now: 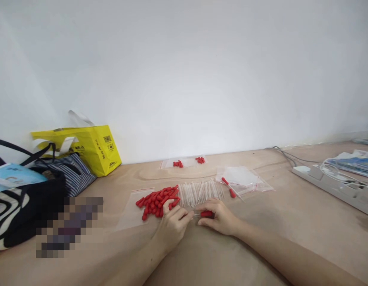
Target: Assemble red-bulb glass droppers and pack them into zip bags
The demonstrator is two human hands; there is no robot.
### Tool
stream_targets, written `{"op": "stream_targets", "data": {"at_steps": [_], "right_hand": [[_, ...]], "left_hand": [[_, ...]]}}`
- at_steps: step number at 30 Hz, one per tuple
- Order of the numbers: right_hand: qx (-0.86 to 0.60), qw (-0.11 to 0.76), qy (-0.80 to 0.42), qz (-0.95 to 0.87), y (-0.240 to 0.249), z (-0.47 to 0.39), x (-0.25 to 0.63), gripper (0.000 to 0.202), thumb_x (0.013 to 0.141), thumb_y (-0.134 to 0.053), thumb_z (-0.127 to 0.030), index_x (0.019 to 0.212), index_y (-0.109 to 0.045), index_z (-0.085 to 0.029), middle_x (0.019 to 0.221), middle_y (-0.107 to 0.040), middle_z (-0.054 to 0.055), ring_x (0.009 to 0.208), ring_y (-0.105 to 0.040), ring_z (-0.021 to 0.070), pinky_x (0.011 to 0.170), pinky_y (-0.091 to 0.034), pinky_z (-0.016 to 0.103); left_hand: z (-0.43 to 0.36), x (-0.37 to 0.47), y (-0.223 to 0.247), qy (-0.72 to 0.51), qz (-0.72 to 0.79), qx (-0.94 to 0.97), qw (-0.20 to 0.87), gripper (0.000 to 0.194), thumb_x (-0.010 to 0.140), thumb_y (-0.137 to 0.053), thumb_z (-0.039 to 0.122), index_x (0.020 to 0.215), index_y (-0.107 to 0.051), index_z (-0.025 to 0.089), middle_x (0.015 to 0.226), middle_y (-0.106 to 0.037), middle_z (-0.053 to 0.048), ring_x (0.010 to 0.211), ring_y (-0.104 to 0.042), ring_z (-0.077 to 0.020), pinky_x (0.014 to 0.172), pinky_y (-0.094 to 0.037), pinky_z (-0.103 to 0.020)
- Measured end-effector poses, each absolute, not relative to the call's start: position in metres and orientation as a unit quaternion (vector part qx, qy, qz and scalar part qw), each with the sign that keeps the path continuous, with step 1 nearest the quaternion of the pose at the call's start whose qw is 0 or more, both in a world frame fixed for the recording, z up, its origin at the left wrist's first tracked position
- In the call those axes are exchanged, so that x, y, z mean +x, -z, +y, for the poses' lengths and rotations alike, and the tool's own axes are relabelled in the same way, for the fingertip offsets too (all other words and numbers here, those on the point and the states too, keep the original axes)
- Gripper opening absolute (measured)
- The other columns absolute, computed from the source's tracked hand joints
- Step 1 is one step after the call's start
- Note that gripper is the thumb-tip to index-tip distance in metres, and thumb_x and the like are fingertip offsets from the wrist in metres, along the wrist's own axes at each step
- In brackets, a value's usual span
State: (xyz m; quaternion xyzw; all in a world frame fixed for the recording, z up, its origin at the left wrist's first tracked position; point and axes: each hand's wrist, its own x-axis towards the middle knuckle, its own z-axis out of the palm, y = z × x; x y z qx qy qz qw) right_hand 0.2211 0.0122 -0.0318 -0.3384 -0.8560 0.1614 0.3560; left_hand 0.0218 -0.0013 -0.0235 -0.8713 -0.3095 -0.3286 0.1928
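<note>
My left hand (173, 226) is closed, thumb and finger pinching one end of a clear glass dropper tube (197, 215). My right hand (219, 217) curls around a red rubber bulb (206, 214) at the tube's other end; whether the tube sits inside the bulb is hidden by the fingers. A heap of red rubber bulbs (155, 202) lies just beyond my left hand, partly on a clear zip bag (132, 214). Past both hands spreads a row of thin clear dropper tubes (200, 191).
Right of the row lie a dropper with a red bulb (232, 193), another loose red bulb (224, 180) and clear zip bags (240, 176). Bagged red bulbs (178, 163) lie by the wall. Bags, including a yellow one (108, 151), stand left; a power strip (330, 186) lies right.
</note>
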Motion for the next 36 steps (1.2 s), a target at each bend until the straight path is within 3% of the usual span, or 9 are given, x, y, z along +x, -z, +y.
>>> {"op": "stream_targets", "data": {"at_steps": [12,29,36], "right_hand": [[-0.33,0.394,-0.075,-0.855,0.031,0.005,0.218,0.016,0.081,-0.05,-0.031,0.073,-0.058,-0.019,0.065,-0.062,0.0,0.065,-0.052,0.0125,0.076,-0.029,0.033],[-0.308,0.386,-0.097,-0.864,0.03,0.007,0.214,0.011,0.08,-0.052,-0.028,0.076,-0.058,-0.02,0.069,-0.063,-0.001,0.067,-0.052,0.0124,0.077,-0.029,0.032],[-0.37,0.377,-0.1,-0.843,0.029,0.008,0.216,0.017,0.08,-0.052,-0.035,0.074,-0.059,-0.02,0.067,-0.061,0.0,0.068,-0.051,0.013,0.073,-0.028,0.03]], "left_hand": [[-0.006,0.024,0.019,0.36,-0.302,-0.856,0.213,0.025,0.085,-0.039,0.014,0.075,-0.061,0.02,0.054,-0.053,0.005,0.05,-0.048,-0.0089,0.094,-0.024,-0.046],[-0.008,0.026,0.017,0.365,-0.302,-0.858,0.197,0.028,0.085,-0.036,0.013,0.076,-0.062,0.019,0.054,-0.052,0.004,0.051,-0.048,-0.009,0.093,-0.023,-0.045],[-0.006,0.026,0.019,0.368,-0.334,-0.851,0.167,0.023,0.086,-0.04,0.019,0.076,-0.062,0.021,0.057,-0.055,0.004,0.058,-0.05,-0.0113,0.096,-0.017,-0.049]]}}
